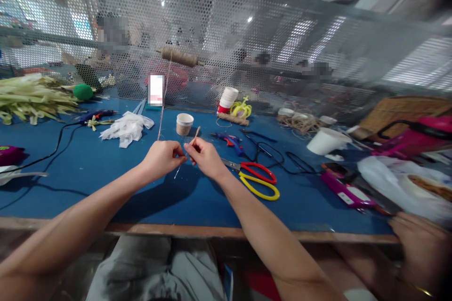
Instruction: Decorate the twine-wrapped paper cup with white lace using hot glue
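Observation:
My left hand [163, 157] is closed in a pinch on a thin strand of twine [162, 113] that runs up to a twine spool [179, 57] mounted on the mesh screen. My right hand [204, 156] is closed around a short wooden stick [195, 137], its tip pointing up and away. The two hands meet fingertip to fingertip above the blue table [106, 183]. A loose twine end hangs just below them.
Red and yellow scissors [257, 178] lie right of my right hand, with a blue glue gun [229, 141] and black cables behind. A paper cup [184, 123], white fabric scraps [127, 128], green leaves [31, 96] and a pink tool [344, 190] sit around. Another person's hand [420, 244] is at the lower right.

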The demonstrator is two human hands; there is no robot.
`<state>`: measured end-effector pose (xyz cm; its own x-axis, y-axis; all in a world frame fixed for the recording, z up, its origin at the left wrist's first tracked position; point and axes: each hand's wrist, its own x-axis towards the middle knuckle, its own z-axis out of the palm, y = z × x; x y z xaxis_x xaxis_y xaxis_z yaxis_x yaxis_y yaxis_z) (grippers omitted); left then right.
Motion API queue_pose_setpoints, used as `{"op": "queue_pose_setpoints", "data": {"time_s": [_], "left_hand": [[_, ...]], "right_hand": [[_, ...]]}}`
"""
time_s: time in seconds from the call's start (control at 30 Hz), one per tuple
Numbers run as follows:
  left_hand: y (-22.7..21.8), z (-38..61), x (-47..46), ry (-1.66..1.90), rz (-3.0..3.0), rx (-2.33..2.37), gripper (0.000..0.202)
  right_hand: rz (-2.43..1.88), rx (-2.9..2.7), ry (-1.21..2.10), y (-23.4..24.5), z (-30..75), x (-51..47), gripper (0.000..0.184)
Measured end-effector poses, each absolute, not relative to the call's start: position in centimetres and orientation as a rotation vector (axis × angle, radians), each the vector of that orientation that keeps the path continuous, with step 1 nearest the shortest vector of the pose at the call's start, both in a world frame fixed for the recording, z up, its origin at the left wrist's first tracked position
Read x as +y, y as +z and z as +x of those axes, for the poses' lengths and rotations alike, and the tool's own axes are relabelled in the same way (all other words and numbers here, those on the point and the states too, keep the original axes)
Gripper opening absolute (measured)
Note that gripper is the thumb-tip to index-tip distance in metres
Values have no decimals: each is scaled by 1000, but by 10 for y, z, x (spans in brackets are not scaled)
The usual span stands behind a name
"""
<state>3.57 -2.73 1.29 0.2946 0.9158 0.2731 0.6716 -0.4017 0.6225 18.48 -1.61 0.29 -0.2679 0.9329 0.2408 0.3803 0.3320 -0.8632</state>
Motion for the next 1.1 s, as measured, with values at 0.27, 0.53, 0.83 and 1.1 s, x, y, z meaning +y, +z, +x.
{"op": "queue_pose_setpoints", "data": {"time_s": [0.27,0.53,0.83,1.1], "left_hand": [[9,36,-27,929,2061,1296,13],[7,38,-24,914,1609,1020,18],[7,53,-55,544,1194,597,17],[7,56,-66,282,1175,473,18]], "right_hand": [[-1113,-1801,963,6,186,-18,29],[-1003,-1767,1241,10,194,-14,39],[-1039,-1385,1335,2,192,7,31],[-1030,-1854,1096,1,182,-19,16]]}}
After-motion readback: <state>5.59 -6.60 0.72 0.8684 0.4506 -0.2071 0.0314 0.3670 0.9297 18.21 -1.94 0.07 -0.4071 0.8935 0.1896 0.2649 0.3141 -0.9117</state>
